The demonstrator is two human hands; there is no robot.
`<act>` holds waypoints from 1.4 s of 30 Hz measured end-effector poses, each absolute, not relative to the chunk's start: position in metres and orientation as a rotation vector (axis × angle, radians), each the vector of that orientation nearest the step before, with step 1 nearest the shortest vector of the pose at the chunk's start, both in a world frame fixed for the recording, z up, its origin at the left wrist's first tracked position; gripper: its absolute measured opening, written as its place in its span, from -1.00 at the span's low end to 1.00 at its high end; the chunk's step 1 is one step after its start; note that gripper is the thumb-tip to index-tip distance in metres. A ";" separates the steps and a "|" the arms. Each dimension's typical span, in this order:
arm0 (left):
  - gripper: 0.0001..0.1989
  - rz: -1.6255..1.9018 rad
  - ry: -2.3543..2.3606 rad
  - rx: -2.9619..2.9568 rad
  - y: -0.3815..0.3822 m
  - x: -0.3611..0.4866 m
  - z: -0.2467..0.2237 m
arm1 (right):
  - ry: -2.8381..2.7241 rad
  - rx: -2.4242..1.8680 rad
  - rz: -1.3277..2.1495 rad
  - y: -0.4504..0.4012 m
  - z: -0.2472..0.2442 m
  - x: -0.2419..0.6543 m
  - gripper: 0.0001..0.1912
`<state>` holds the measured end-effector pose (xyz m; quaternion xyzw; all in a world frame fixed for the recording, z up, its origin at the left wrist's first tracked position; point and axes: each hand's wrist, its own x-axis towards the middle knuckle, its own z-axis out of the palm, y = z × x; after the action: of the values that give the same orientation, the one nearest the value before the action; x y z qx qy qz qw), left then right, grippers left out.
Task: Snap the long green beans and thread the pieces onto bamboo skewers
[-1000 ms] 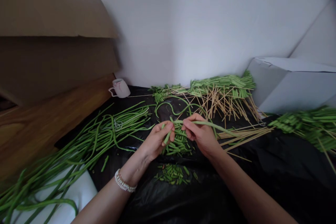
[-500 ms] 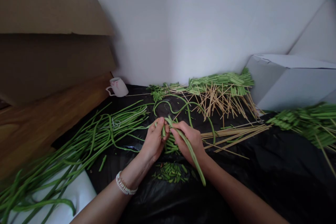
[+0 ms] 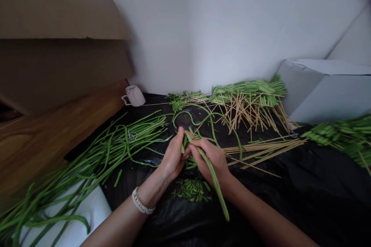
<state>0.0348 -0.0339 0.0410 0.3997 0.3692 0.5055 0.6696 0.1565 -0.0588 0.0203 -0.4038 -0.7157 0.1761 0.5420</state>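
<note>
Several long green beans (image 3: 213, 173) are pinched in my right hand (image 3: 211, 158), their free ends hanging down over my right wrist. My left hand (image 3: 175, 150), with a pearl bracelet (image 3: 141, 202) at the wrist, closes on the other end of the beans, close beside the right fingers. Its fingertips are partly hidden behind the beans. Just below both hands lies a small heap of short bean pieces (image 3: 193, 191) on the black plastic sheet (image 3: 174, 224). More cut lengths show partly behind my hands.
Long loose beans (image 3: 98, 158) spread over the left side and a white surface (image 3: 95, 208). Bamboo skewers (image 3: 266, 150) lie at the right. Skewered bean pieces (image 3: 249, 90) are piled by the wall, near a mug (image 3: 135, 96), a white box (image 3: 327, 88) and a cardboard box (image 3: 63, 61).
The whole view has shifted slightly, so things sit a little further right. My hands stay together on the beans, and the beans' free ends hang lower than before.
</note>
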 end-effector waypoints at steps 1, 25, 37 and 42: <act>-0.50 1.159 0.864 0.915 -0.035 0.036 0.041 | -1.728 -0.947 0.409 -0.060 0.018 0.155 -0.85; -0.62 0.581 0.701 1.114 -0.032 0.015 0.051 | -1.179 -0.821 1.450 -0.033 0.036 0.188 -0.71; -0.63 0.664 0.843 1.324 -0.032 0.020 0.043 | -1.167 -0.840 1.373 -0.032 0.035 0.188 -0.74; -0.66 0.889 0.900 1.216 -0.033 0.027 0.041 | -1.126 -0.894 1.223 -0.031 0.037 0.186 -0.76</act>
<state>0.0270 -0.0327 0.0413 0.5332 0.3944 0.3894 0.6392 0.1859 -0.0314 0.0366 -0.3836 -0.4829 0.5247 0.5868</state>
